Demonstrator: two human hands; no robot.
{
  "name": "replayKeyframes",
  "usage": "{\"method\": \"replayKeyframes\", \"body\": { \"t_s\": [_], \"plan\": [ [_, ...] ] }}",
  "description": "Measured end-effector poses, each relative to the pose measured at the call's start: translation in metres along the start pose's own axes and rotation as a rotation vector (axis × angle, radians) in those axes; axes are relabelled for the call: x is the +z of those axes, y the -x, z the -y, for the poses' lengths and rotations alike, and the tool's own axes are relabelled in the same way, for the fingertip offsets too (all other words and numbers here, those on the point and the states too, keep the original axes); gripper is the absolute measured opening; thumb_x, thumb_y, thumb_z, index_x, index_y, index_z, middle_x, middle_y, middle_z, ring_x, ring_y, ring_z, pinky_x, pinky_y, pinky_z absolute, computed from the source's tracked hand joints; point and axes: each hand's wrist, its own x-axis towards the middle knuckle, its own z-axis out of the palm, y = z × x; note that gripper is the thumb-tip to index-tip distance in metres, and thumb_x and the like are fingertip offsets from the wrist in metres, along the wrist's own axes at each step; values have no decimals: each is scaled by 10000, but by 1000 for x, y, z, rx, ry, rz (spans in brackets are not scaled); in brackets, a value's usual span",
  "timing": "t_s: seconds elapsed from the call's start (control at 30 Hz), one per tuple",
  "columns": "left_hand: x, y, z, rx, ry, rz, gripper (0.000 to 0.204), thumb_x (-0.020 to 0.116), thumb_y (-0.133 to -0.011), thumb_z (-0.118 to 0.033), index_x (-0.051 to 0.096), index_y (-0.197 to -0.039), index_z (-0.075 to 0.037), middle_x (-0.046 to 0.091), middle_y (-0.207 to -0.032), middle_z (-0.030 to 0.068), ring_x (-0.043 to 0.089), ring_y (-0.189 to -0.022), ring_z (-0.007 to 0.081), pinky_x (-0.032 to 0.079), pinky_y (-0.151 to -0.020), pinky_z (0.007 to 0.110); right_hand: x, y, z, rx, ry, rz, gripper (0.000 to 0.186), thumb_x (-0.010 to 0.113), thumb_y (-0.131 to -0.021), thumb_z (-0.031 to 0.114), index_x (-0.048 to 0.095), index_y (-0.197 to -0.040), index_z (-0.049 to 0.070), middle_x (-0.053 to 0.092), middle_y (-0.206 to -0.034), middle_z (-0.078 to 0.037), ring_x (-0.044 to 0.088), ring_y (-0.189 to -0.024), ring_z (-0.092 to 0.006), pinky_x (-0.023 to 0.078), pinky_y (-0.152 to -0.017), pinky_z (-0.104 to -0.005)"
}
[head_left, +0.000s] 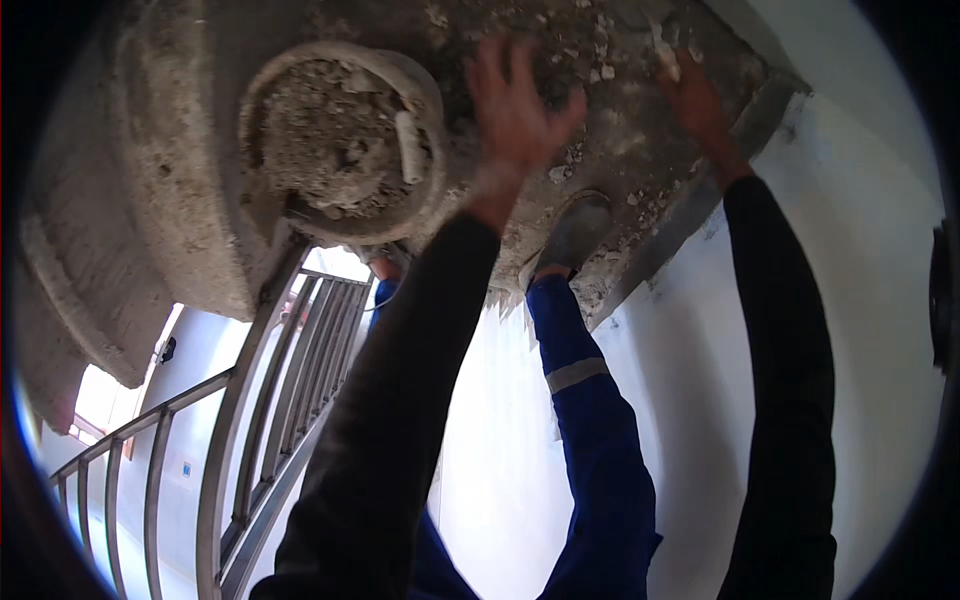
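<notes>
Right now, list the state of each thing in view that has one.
Left hand: open, fingers spread, blurred.
Right hand: fingers at a pale piece, grip unclear.
Bucket: uncovered, holding rubble.
Rubble: loose, broken, mixed in size.
Floor: dirty, strewn with fragments.
Railing: standing.

From my end I see a stairwell with a grey, dust-coated concrete landing (640, 130) and rough concrete steps (180, 150) at the left. A grey skirting strip (660, 245) divides the landing from a plain white wall (860, 230) on the right, which is scuffed near its base and crossed by a soft shadow. At lower left I make out a metal railing (213, 450) with upright bars; past it stand another white wall (205, 350) and a glaring bright opening (105, 400).
</notes>
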Motion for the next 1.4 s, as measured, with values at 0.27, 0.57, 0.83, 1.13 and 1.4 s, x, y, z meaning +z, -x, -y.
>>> {"method": "replayKeyframes", "body": {
  "t_s": [0.27,0.57,0.83,1.13,1.4],
  "plan": [
    [68,-11,16,-267,191,-31,935,800,-833,-524,372,-1588,-176,257,-1608,277,254,-1474,521,272,-1154,672,69,54,7,16,-397,36,517,696,-900,254,564,-1346,27,701,-1111,-210,692,-1010,-342,539,-882,-421],
    [80,1,13,-249,109,-42,930,858,-759,-538,481,-1529,-178,280,-1579,286,357,-1406,511,334,-1113,663,65,51,14,56,-383,83,621,723,-835,266,544,-1383,33,675,-1216,-245,655,-1126,-426,521,-959,-490],
    [64,3,20,-242,230,26,949,878,-740,-539,487,-1529,-187,278,-1575,282,350,-1408,498,339,-1112,663,78,106,34,39,-396,220,588,712,-854,202,548,-1379,-5,694,-1175,-225,682,-1088,-378,537,-927,-448],
    [80,42,7,-145,187,-41,800,907,-622,-476,663,-1322,-177,408,-1484,233,380,-1411,449,379,-1135,550,78,158,88,340,-843,483,422,694,-867,109,568,-1259,19,646,-772,-117,637,-546,-205,498,-483,-386],
    [41,67,-75,-178,356,-110,664,906,-623,-363,722,-1230,-165,405,-1514,218,429,-1384,441,396,-1134,525,-4,242,86,453,-835,378,392,697,-843,66,583,-1213,2,659,-852,-124,664,-685,-228,531,-616,-398]
  ]
}}
